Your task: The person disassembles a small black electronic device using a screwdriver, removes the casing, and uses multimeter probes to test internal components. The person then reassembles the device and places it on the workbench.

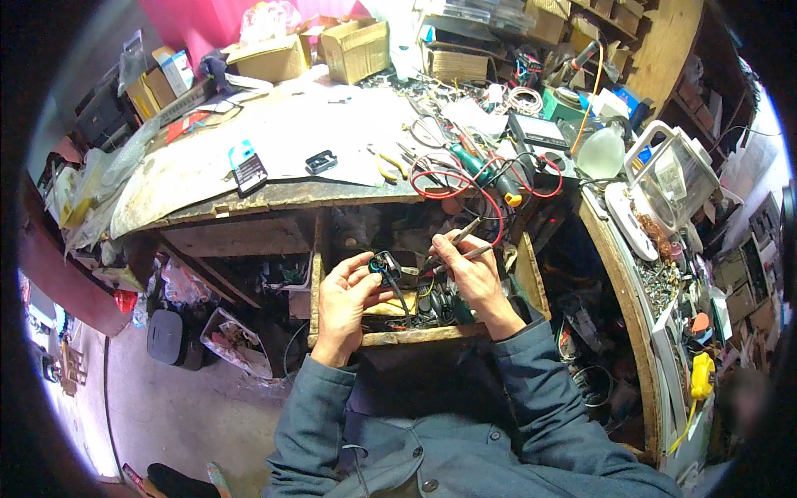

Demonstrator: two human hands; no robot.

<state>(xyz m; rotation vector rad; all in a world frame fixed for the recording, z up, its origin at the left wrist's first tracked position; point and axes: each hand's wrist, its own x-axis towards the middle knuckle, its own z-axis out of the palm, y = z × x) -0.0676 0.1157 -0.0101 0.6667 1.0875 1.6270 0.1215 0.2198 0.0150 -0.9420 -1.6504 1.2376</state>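
Observation:
Above an open wooden drawer [531, 278], my left hand [344, 305] pinches a small black electronic part [383, 264] between thumb and fingers. A black cable [404, 305] hangs from the part; its exact kind is too small to tell. My right hand [475, 282] is closed around a slim pen-shaped probe [477, 251], and a red lead [501, 217] runs from its back end up to the bench. A second slim pointed tool [466, 230] sticks out of the same hand. The tips point toward the black part; whether they touch it cannot be made out.
On the bench lie a small black case [321, 161], yellow-handled pliers [387, 166], a phone-sized box [246, 170] and a device with a screen [535, 130]. Cables and tools crowd its right side. A yellow tool [702, 376] hangs at far right. A dark bin [168, 338] stands on the floor.

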